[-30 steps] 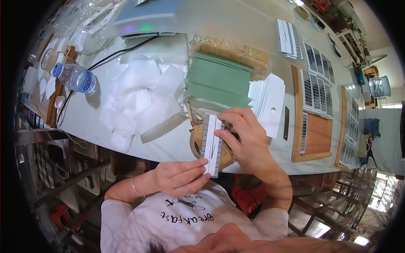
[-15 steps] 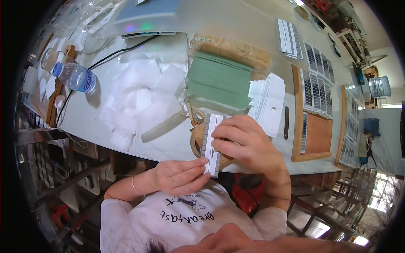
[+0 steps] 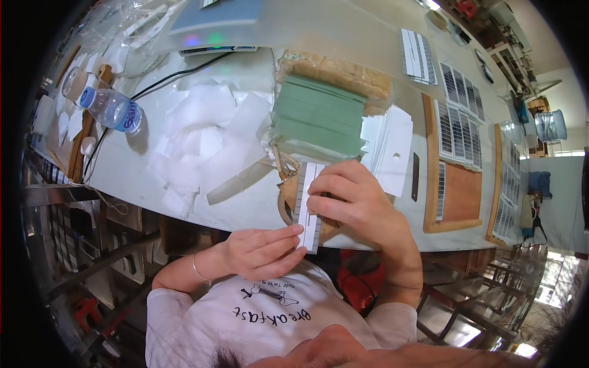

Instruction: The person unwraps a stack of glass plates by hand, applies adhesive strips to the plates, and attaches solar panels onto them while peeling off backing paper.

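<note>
A narrow strip panel [image 3: 304, 196], white down the middle with grey segmented edges, is held upright in front of my chest, near the table edge. My left hand [image 3: 265, 251] grips its lower end, fingertips at the white face. My right hand [image 3: 353, 195] has its fingers bent over the right side of the panel, about midway up. Whether a small item sits under those right fingertips is hidden. Behind the panel, a brown curved object [image 3: 284, 207] is partly covered. Just beyond lies a stack of green sheets [image 3: 318, 116].
Crumpled white sheets [image 3: 199, 132] spread to the left, with a water bottle [image 3: 113, 110] farther out. White cards [image 3: 392, 144] lie right of the green stack. Wooden-framed trays [image 3: 457, 226] and dark-gridded panels [image 3: 459, 135] are at the right. A black cable [image 3: 169, 76] crosses the table.
Both hands keep their hold on the panel. The view has shifted very slightly, and the right fingers and panel sit a touch higher in it.
</note>
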The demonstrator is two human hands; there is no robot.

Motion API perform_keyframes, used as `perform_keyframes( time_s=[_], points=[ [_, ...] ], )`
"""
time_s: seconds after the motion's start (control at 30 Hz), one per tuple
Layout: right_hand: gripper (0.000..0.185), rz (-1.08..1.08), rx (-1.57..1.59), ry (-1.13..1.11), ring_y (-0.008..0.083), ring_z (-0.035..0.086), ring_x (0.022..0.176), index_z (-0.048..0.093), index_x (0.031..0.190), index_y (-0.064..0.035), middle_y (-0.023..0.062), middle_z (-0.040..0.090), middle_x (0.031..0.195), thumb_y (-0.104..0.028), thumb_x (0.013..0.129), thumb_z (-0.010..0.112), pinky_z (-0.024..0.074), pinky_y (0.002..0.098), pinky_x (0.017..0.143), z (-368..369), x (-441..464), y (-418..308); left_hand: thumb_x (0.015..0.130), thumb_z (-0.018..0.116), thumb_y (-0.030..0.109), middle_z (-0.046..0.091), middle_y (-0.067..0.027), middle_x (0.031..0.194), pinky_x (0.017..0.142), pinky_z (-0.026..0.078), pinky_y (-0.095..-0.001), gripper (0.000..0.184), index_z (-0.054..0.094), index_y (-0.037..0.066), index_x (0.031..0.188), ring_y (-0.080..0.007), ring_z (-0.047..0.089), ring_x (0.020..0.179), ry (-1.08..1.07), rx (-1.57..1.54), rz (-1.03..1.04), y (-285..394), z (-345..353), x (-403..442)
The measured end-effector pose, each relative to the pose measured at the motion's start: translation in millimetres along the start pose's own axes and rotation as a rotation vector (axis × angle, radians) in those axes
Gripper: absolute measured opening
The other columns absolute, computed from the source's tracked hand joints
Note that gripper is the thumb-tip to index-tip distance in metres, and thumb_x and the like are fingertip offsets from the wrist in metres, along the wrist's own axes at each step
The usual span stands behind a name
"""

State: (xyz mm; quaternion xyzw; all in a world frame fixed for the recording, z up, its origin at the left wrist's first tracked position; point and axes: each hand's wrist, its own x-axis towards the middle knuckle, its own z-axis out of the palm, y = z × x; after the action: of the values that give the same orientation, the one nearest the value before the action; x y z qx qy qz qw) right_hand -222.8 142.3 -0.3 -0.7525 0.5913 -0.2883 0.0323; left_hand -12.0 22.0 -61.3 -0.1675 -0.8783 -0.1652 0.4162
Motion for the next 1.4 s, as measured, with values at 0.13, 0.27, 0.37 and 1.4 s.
perform_keyframes(
  time_s=[0.13, 0.27, 0.37, 1.4],
  points=[
    [0.024, -0.006, -0.008, 0.007, 0.0245, 0.06, 0.098, 0.067, 0.088, -0.0106, 0.0019, 0.063, 0.098, -0.01, 0.065, 0.071, 0.0496, 0.0367, 0.081, 1, 0, 0, 0.081, 0.071, 0.008, 0.067, -0.0022, 0.098, 0.07, 0.055, -0.0208, 0.017, 0.069, 0.01, 0.098, -0.0178, 0.07, 0.1, -0.016, 0.009, 0.004, 0, -2, 0],
    [0.024, 0.001, -0.035, 0.018, 0.0254, 0.061, 0.097, 0.068, 0.089, -0.0097, 0.0031, 0.064, 0.1, -0.011, 0.067, 0.074, 0.0498, 0.0369, 0.082, -1, 1, -2, 0.081, 0.071, 0.008, 0.067, -0.0023, 0.099, 0.07, 0.055, -0.0207, 0.017, 0.069, 0.011, 0.098, -0.0178, 0.07, 0.1, -0.016, 0.011, 0.006, 0, -1, 0],
    [0.022, 0.106, -0.05, 0.221, 0.0249, 0.061, 0.097, 0.066, 0.095, -0.0082, 0.0036, 0.063, 0.1, -0.01, 0.075, 0.074, 0.0486, 0.0384, 0.08, -29, 0, -14, 0.082, 0.071, 0.008, 0.067, -0.0019, 0.098, 0.07, 0.055, -0.021, 0.017, 0.069, 0.01, 0.099, -0.0177, 0.07, 0.1, -0.025, -0.007, 0.006, -1, -1, 0],
    [0.032, 0.592, -0.754, 0.348, 0.0296, 0.064, 0.095, 0.069, 0.106, -0.0024, 0.0118, 0.068, 0.106, -0.017, 0.079, 0.077, 0.0524, 0.0382, 0.081, -38, -31, 67, 0.078, 0.075, 0.006, 0.065, -0.0035, 0.097, 0.066, 0.057, -0.0217, 0.018, 0.071, 0.011, 0.094, -0.0195, 0.072, 0.093, -0.02, -0.007, -0.002, 2, 2, 4]
  ],
)
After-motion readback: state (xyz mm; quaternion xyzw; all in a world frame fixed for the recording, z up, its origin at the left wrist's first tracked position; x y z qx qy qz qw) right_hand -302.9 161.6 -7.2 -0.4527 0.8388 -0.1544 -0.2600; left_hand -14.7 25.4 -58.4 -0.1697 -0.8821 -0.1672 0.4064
